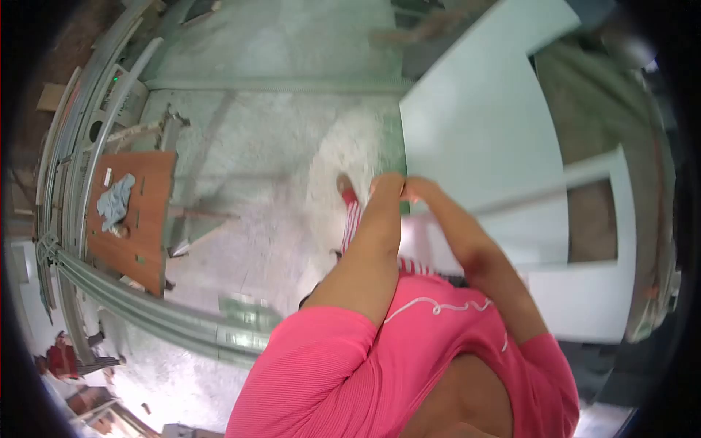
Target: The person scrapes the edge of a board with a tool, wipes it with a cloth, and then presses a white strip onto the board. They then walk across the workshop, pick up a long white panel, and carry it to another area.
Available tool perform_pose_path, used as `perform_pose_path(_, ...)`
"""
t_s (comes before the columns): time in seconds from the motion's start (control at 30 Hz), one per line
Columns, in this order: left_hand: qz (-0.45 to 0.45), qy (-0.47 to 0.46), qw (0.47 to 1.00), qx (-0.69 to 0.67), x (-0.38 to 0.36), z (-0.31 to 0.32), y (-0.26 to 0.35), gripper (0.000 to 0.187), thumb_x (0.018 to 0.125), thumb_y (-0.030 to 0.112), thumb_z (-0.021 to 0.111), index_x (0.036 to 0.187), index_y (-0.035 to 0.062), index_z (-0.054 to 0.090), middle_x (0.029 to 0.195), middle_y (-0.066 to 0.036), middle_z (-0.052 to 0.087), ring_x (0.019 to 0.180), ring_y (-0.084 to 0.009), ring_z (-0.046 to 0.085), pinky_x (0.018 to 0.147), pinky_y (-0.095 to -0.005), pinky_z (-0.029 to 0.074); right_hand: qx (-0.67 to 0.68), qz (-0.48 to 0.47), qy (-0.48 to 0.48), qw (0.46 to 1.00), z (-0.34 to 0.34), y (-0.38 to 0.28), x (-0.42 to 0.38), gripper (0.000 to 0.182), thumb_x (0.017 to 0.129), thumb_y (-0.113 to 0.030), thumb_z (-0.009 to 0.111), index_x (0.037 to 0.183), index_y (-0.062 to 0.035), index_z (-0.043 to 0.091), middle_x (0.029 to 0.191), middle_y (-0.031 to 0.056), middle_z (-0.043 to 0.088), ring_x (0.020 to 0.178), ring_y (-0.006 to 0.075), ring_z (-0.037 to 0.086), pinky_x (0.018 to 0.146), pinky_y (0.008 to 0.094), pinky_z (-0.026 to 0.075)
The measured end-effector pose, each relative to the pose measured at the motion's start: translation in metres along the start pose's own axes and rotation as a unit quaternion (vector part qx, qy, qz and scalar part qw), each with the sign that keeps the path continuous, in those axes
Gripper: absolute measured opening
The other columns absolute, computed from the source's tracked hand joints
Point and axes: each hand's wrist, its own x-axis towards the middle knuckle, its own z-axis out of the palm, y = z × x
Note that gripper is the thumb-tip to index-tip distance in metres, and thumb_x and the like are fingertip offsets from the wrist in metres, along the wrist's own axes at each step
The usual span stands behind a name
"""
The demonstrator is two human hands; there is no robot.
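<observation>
My left hand (387, 182) and my right hand (415, 188) are close together in front of my body, at the end of both outstretched arms. They are nearest to the left edge of a large white panel (482, 124). The fingers are small and blurred, so their grip, and anything held, cannot be made out. A white frame-like piece (626, 241) with a rectangular opening is at the right. Below my hands show my pink top (438, 314) and a striped red and white trouser leg (352, 223).
At the left is a brown board (150, 219) with a light blue cloth (115, 202) on it. A long metal rail (168, 303) crosses the lower left. More rails, wood pieces and a white box (128, 98) stand along the left side.
</observation>
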Motion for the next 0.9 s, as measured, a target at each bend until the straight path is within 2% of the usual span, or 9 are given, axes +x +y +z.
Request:
perform_pose_path(0.1,0.01,0.026,0.999,0.02,0.059,-0.074,-0.029,0.022,0.073,0.028,0.059,0.089,0.0163,0.067,0.093,-0.005,0.064,0.084,-0.0234,0.062,0.064,-0.0438,0.05,-0.054,-0.106,0.041,0.992,-0.063,0.006,0.099,0.044,0.066,-0.052,0.06,0.08,-0.011,0.065,0.074,0.0128,0.063,0.06,0.0227,0.058,0.057,0.0369,0.046)
perform_pose_path(0.2,-0.117,-0.067,0.988,-0.074,0.092,-0.178,-0.036,0.031,0.056,0.022,0.078,0.084,0.0123,0.068,0.093,-0.008,0.064,0.085,-0.0234,0.061,0.072,-0.0377,0.049,-0.098,-0.087,0.073,0.989,-0.132,-0.007,0.157,0.044,0.07,-0.049,0.057,0.089,-0.0105,0.064,0.086,0.0151,0.063,0.081,0.0308,0.059,0.07,0.0394,0.047)
perform_pose_path(0.33,-0.166,-0.098,0.981,-0.038,0.135,-0.276,-0.044,0.038,0.058,0.026,0.078,0.091,0.0139,0.066,0.096,-0.006,0.064,0.087,-0.0224,0.061,0.075,-0.0371,0.048,-0.023,-0.084,0.122,0.989,-0.215,-0.019,0.209,0.041,0.074,-0.044,0.054,0.096,-0.0102,0.062,0.098,0.0157,0.06,0.091,0.0338,0.057,0.077,0.0404,0.045)
perform_pose_path(0.43,-0.161,-0.119,0.979,0.027,0.169,-0.314,-0.043,0.043,0.059,0.028,0.078,0.096,0.0142,0.064,0.096,-0.005,0.064,0.087,-0.0232,0.061,0.078,-0.0377,0.047,-0.01,-0.064,0.113,0.991,-0.259,-0.021,0.231,0.037,0.075,-0.035,0.05,0.103,-0.0136,0.061,0.104,0.013,0.059,0.096,0.0318,0.056,0.082,0.0406,0.045)
perform_pose_path(0.5,-0.133,-0.108,0.979,0.114,0.195,-0.33,-0.045,0.023,0.066,0.022,0.069,0.088,0.0198,0.067,0.093,0.0,0.064,0.08,-0.0178,0.062,0.066,-0.0361,0.049,-0.006,-0.049,0.11,0.993,-0.29,-0.025,0.236,0.035,0.075,-0.034,0.052,0.101,-0.013,0.062,0.104,0.0125,0.06,0.095,0.0311,0.057,0.081,0.0402,0.045)
perform_pose_path(0.67,-0.134,-0.156,0.969,0.139,0.229,-0.396,-0.065,0.037,0.063,0.027,0.073,0.098,0.0171,0.063,0.097,-0.004,0.063,0.088,-0.0221,0.06,0.076,-0.0387,0.047,0.004,-0.036,0.085,0.996,-0.365,-0.04,0.257,0.03,0.074,-0.029,0.055,0.097,-0.012,0.063,0.104,0.0114,0.06,0.095,0.029,0.057,0.08,0.0393,0.046)
perform_pose_path(0.73,-0.1,-0.137,0.972,0.164,0.232,-0.433,-0.073,0.043,0.066,0.033,0.072,0.103,0.0144,0.06,0.093,-0.006,0.064,0.084,-0.0232,0.06,0.076,-0.0396,0.046,0.02,-0.081,0.174,0.981,-0.389,-0.044,0.284,0.023,0.064,-0.022,0.054,0.079,-0.009,0.064,0.069,0.011,0.062,0.063,0.0239,0.06,0.057,0.0364,0.046)
perform_pose_path(0.8,-0.123,-0.095,0.978,0.139,0.236,-0.472,-0.077,0.044,0.058,0.027,0.078,0.099,0.0189,0.063,0.107,-0.004,0.06,0.099,-0.0229,0.057,0.083,-0.0399,0.044,0.035,-0.075,0.178,0.981,-0.418,-0.055,0.301,0.022,0.064,-0.022,0.054,0.078,-0.0094,0.064,0.068,0.0108,0.062,0.062,0.0241,0.06,0.057,0.0365,0.046)
perform_pose_path(0.9,-0.179,-0.133,0.966,0.128,0.308,-0.516,-0.107,0.048,0.059,0.031,0.077,0.103,0.0195,0.061,0.109,-0.004,0.059,0.101,-0.0226,0.056,0.083,-0.0403,0.044,0.058,-0.083,0.169,0.98,-0.469,-0.073,0.332,0.022,0.065,-0.023,0.054,0.078,-0.0102,0.064,0.069,0.0115,0.062,0.064,0.0254,0.06,0.058,0.0372,0.046)
